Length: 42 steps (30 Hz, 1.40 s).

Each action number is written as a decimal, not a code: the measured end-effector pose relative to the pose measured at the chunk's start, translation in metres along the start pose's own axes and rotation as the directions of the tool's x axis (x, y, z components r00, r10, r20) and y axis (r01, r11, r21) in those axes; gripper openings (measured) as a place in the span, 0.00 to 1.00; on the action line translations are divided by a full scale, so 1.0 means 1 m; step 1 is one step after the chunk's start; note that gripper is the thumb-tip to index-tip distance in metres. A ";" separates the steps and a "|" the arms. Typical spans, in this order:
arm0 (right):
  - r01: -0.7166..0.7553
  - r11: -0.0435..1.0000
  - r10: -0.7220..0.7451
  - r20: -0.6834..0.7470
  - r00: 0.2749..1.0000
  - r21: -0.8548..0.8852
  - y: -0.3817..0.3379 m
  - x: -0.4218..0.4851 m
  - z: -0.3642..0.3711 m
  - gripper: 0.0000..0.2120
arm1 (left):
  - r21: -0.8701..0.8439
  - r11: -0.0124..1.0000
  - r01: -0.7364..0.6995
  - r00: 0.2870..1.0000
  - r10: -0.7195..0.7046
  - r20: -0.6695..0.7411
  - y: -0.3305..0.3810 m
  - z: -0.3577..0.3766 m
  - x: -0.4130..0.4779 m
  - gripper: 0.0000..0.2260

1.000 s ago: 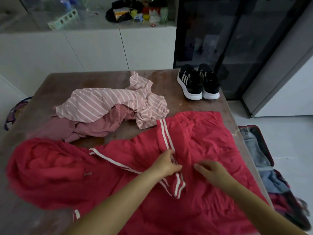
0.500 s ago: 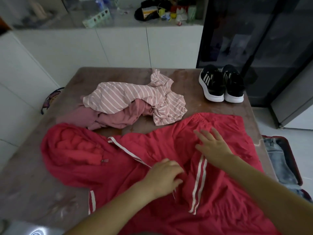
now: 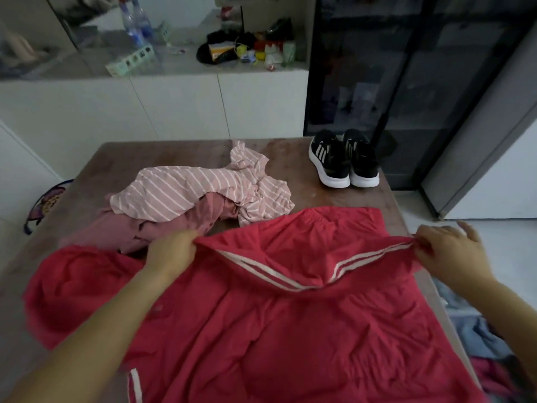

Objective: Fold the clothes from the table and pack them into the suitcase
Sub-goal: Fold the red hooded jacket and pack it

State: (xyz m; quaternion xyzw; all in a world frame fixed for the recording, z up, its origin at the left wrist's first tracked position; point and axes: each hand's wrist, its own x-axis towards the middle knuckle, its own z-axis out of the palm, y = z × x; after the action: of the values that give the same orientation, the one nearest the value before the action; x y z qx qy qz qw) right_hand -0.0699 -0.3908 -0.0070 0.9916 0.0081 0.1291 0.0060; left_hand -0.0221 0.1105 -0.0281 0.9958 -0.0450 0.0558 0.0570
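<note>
A red hooded jacket with white stripes lies spread over the near half of the brown table. Its striped sleeve is stretched sideways and raised off the jacket body. My left hand pinches the sleeve at its left end, and my right hand pinches the other end near the table's right edge. Behind the jacket lie a pink striped shirt and a plain pink garment, crumpled together. The open suitcase, with clothes inside, shows on the floor at the lower right.
A pair of black sneakers stands at the table's far right corner. White cabinets with a cluttered counter run behind the table. A dark glass cabinet stands at the back right. A patterned object sits left of the table.
Both hands have moved apart from the jacket's middle. They have taken hold of the striped sleeve and stretched it out between them, lifted off the jacket. The view has tilted upward.
</note>
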 end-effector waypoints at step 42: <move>0.281 0.873 -0.387 0.217 0.896 0.398 -0.203 -0.144 0.048 0.17 | -0.342 0.930 0.134 0.985 -0.089 0.145 0.044 0.065 -0.145 0.24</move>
State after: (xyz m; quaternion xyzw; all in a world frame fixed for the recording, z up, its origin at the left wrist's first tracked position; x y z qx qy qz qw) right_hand -0.1992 -0.1907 -0.0933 0.9672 0.2034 -0.0243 -0.1501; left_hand -0.1631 0.0710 -0.1044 0.9721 -0.0012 -0.0200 0.2337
